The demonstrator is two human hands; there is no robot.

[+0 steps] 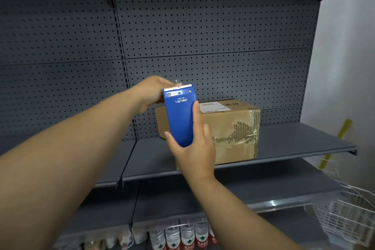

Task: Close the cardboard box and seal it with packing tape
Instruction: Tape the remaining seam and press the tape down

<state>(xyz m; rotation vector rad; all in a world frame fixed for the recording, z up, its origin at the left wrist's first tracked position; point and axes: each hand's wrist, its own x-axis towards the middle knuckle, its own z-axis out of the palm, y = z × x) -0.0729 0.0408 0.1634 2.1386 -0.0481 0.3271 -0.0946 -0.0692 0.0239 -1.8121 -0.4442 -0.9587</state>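
Tape Dispenser Held in Front of Box on Shelf

Surroundings: dark grey metal shelf carries the brown cardboard box, backed by a dark grey perforated panel. The box sits near the middle of the shelf, its right side clear of the shelf's right end. A white label lies on the box top. Torn, wrinkled clear tape covers the right front corner, where the corrugated layer is exposed. One brown flap sticks out at the left side of the box, toward the panel.

A blue plastic tape dispenser with a serrated metal blade is raised between the camera and the box, hiding the box's left front portion. The right hand grips the lower body of the dispenser, thumb on its left edge and fingers curled along its right edge. The left hand is closed at the blade end; what its fingertips pinch cannot be told for certain.

Open room: the shelf left of the box is bare up to a seam between shelf sections. A lower shelf is also bare. Bottles with red labels stand below. A white wire basket sits at lower right, and a yellow object stands by the white wall.
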